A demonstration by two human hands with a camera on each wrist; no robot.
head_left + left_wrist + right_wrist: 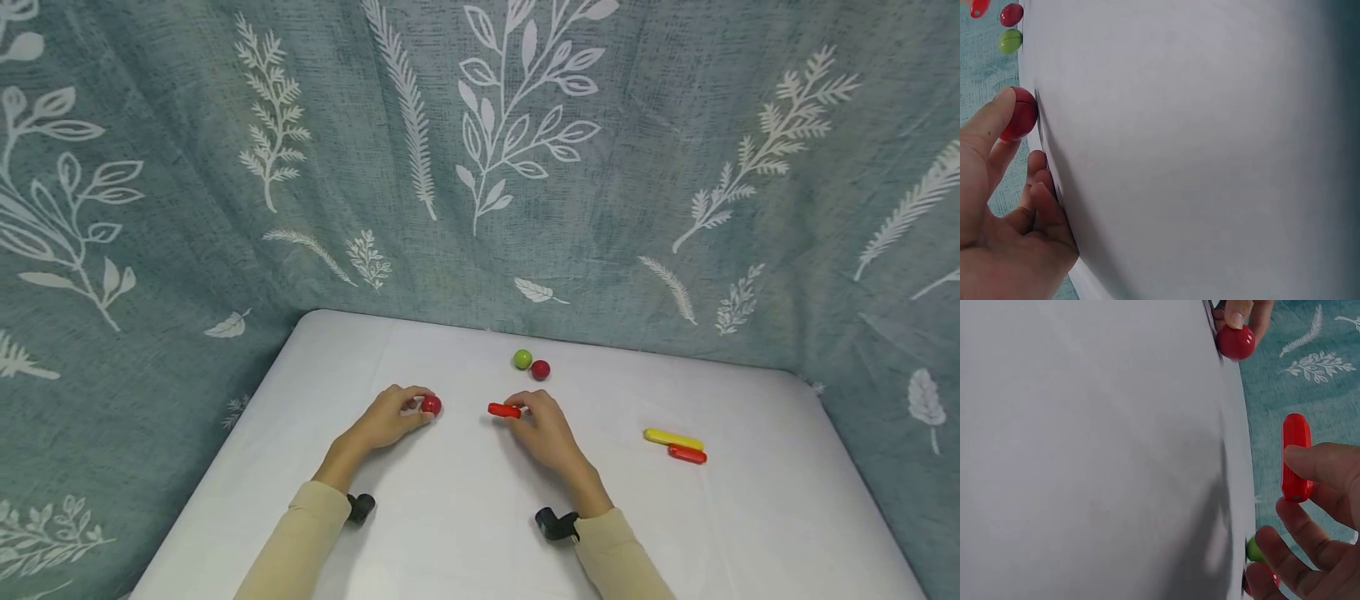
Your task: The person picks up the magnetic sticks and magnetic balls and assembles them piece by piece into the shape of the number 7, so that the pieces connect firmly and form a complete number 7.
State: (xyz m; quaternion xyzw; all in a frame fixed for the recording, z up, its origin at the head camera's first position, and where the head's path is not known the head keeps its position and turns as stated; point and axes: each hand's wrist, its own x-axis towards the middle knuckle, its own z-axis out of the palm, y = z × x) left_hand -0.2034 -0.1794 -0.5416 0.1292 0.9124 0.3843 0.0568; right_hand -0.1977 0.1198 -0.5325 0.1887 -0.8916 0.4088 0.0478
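Note:
Between thumb and fingertips, my left hand (392, 417) pinches a small glossy red ball (1022, 115) with a thin seam line, close over the white tabletop. To its right, my right hand (546, 429) holds a short red rod (1296, 456) with rounded ends, pinched by thumb and finger. The rod is raised above the table, its other fingers loosely bent below it in the right wrist view. Just beyond the right hand, a green ball (522, 359) and a dark red ball (541, 370) lie side by side.
Farther right on the white table (765, 500) lie a longer yellow rod (673, 439) and a second short red rod (687, 454), close together. A green leaf-patterned cloth (420, 275) hangs behind the table's back edge and down its left side.

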